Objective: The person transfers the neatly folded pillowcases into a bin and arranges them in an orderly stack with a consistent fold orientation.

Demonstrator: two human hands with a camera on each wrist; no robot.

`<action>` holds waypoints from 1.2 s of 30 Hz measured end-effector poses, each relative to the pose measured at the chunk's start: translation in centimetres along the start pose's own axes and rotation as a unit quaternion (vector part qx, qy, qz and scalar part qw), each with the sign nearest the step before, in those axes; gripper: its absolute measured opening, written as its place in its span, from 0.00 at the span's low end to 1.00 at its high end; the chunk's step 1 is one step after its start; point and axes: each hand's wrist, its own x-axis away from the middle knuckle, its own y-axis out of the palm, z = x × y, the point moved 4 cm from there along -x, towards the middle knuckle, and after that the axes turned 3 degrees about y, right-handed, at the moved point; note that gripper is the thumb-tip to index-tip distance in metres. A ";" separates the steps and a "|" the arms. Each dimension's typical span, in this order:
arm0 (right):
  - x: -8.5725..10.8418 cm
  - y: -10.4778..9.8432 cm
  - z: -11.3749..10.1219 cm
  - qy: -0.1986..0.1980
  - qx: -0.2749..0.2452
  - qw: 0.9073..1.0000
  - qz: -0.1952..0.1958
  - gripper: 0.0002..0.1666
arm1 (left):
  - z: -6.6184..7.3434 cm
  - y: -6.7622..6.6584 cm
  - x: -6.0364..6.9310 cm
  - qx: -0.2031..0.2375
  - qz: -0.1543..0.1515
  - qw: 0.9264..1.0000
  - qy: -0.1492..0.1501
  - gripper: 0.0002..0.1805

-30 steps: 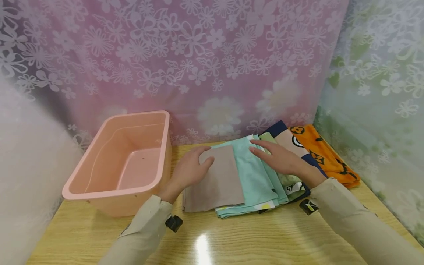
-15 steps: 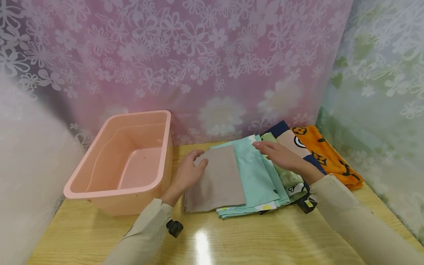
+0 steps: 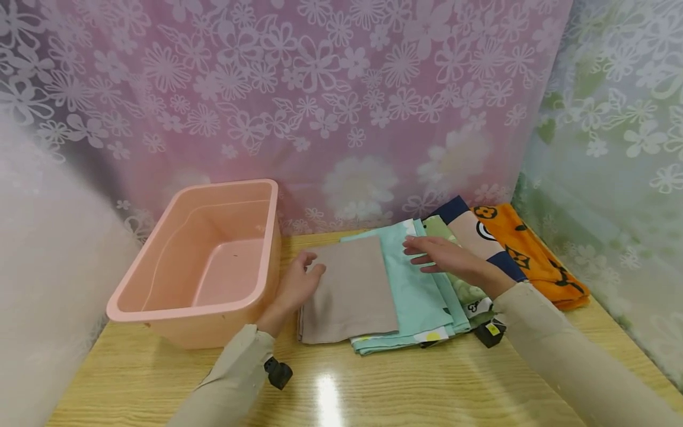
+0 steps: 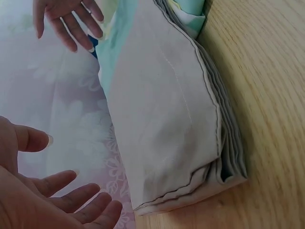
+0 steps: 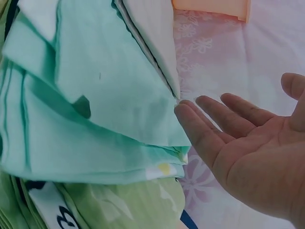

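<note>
A folded grey-beige cloth [image 3: 349,290] lies at the left end of a row of overlapping folded cloths. Under its right side is a mint cloth [image 3: 416,290], then a green one [image 3: 469,290]. My left hand [image 3: 296,287] is at the grey cloth's left edge, holding nothing, fingers apart and slightly bent; the left wrist view shows its palm [image 4: 43,200] beside the cloth. Over the mint and green cloths is my right hand [image 3: 445,258], fingers extended and spread, with nothing in it. The right wrist view shows those fingers [image 5: 228,119] beside the mint cloth.
A pink plastic tub [image 3: 192,311] stands on the wooden table [image 3: 405,391] to the left of the cloths. At the right lie a navy and beige cloth [image 3: 469,228] and an orange patterned cloth [image 3: 539,261]. Flowered curtains [image 3: 347,118] hang behind and at the sides.
My left hand has moved left and slightly down, away from the grey cloth's middle. The fingers of my right hand have spread a little since half a second ago. The cloths lie as before.
</note>
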 end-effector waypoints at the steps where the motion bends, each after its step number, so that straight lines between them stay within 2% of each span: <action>1: -0.1 0.1 0.1 -0.001 -0.003 1.000 -0.004 0.43 | -0.2 0.1 -0.1 0.005 -0.001 1.000 -0.008 0.24; 7: -0.4 0.8 0.5 0.006 -0.035 0.999 -0.025 0.41 | -1.6 0.1 -0.5 0.045 0.005 0.997 -0.059 0.24; 11: -0.8 1.2 0.9 0.020 -0.058 0.998 -0.029 0.41 | -2.4 -0.1 -0.5 0.029 0.012 0.996 -0.078 0.25; 17: -1.5 1.5 1.5 0.038 -0.087 0.995 -0.023 0.38 | -2.6 -0.1 -0.4 -0.002 -0.007 0.997 -0.074 0.32; 22: -1.9 1.8 2.2 0.058 -0.105 0.993 -0.022 0.37 | -2.9 0.0 -0.4 -0.008 -0.005 0.997 -0.078 0.24; 23: -2.0 1.9 2.4 0.061 -0.109 0.992 -0.021 0.37 | -3.0 0.0 -0.4 -0.002 -0.004 0.997 -0.081 0.20; 25: -2.1 2.0 2.7 0.066 -0.116 0.991 -0.017 0.37 | -3.3 0.1 -0.5 0.013 -0.002 0.996 -0.089 0.21; 30: -2.3 2.3 2.9 0.070 -0.122 0.990 -0.015 0.35 | -3.8 0.2 -0.4 0.054 -0.005 0.992 -0.113 0.37; 36: -2.9 3.3 3.0 0.089 -0.132 0.987 -0.027 0.34 | -4.3 0.3 -0.4 0.084 0.011 0.987 -0.136 0.35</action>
